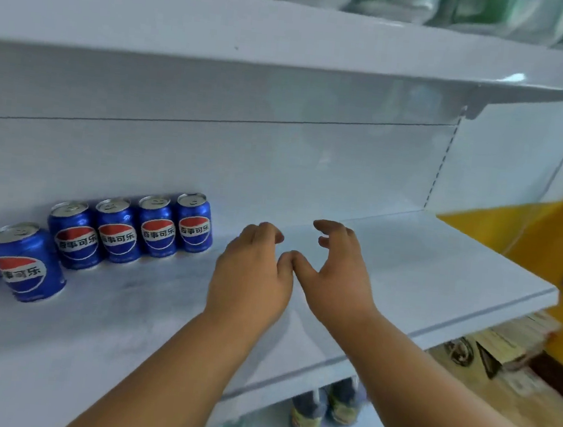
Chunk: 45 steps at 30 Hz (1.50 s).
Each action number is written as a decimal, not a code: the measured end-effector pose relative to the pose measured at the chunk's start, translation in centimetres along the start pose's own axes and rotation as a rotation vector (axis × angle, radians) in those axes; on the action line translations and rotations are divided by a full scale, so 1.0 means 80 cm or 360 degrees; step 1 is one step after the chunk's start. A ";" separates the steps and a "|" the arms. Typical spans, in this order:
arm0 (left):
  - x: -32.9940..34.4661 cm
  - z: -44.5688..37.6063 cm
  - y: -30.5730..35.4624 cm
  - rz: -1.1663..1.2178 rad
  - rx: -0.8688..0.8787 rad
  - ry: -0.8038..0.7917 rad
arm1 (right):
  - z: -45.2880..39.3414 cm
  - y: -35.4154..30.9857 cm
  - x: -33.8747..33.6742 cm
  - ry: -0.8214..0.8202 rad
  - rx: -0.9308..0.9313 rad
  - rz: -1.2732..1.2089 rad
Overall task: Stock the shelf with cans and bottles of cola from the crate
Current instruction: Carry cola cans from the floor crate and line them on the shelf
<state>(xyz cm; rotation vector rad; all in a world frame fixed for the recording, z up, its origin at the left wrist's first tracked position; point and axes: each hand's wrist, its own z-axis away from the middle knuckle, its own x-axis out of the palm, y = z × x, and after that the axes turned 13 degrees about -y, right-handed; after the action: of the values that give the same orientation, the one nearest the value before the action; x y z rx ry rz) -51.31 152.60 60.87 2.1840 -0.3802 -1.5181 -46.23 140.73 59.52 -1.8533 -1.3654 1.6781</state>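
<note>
A single wide-angle, head-worn view looks forward and slightly down, close to a white shelf [404, 277] filling the frame; both forearms enter from the bottom edge, lower shelves at lower right.

place: shop | evidence: white retail shelf [404, 277], row of cola cans [133, 233], stocked tiers above, below

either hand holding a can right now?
No: left hand and right hand hover empty over the white metal shelf, right of the blue cola cans.
</note>
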 end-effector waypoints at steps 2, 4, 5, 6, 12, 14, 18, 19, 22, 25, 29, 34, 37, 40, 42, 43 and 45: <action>0.026 0.006 0.050 0.0081 0.0124 -0.0036 | 0.026 0.027 -0.047 0.0085 0.0059 0.0036; 0.056 0.014 0.104 0.0152 0.0264 -0.0069 | 0.056 0.057 -0.099 0.0186 0.0135 0.0076; 0.073 0.018 0.133 0.0181 0.0336 -0.0094 | 0.072 0.073 -0.126 0.0239 0.0176 0.0103; 0.091 0.023 0.162 0.0204 0.0406 -0.0125 | 0.089 0.090 -0.155 0.0288 0.0218 0.0136; 0.207 0.067 0.353 0.0313 0.0761 -0.0385 | 0.216 0.198 -0.327 0.0564 0.0524 0.0259; 0.246 0.088 0.414 0.0343 0.0886 -0.0456 | 0.264 0.233 -0.377 0.0644 0.0628 0.0273; 0.321 0.125 0.520 0.0424 0.1076 -0.0611 | 0.350 0.291 -0.464 0.0792 0.0791 0.0229; 0.337 0.133 0.541 0.0443 0.1107 -0.0664 | 0.368 0.303 -0.481 0.0823 0.0836 0.0223; 0.384 0.150 0.594 0.0450 0.1199 -0.0800 | 0.410 0.341 -0.523 0.0898 0.0959 0.0194; 0.428 0.152 0.634 0.0422 0.1302 -0.0866 | 0.432 0.385 -0.549 0.0972 0.1038 0.0159; 0.492 0.135 0.673 0.0430 0.1392 -0.0950 | 0.434 0.446 -0.573 0.1037 0.1125 0.0072; 0.592 0.088 0.729 0.0399 0.1393 -0.1113 | 0.411 0.535 -0.623 0.1084 0.1230 0.0074; 0.651 0.051 0.780 0.0409 0.1450 -0.1257 | 0.393 0.586 -0.669 0.1126 0.1335 0.0108; 0.698 0.015 0.835 0.0423 0.1516 -0.1360 | 0.376 0.631 -0.716 0.1154 0.1462 0.0117; 0.726 -0.009 0.871 0.0399 0.1581 -0.1401 | 0.362 0.656 -0.747 0.1196 0.1488 0.0136; 0.741 -0.019 0.887 0.0404 0.1597 -0.1421 | 0.356 0.671 -0.762 0.1217 0.1498 0.0145; 0.772 -0.033 0.917 0.0415 0.1603 -0.1481 | 0.350 0.701 -0.789 0.1272 0.1520 0.0112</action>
<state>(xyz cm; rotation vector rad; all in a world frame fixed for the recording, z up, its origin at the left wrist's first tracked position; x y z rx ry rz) -24.64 61.21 48.98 1.6438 -1.9797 -2.4003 -38.27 52.81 48.81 -1.6255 -0.1139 1.0567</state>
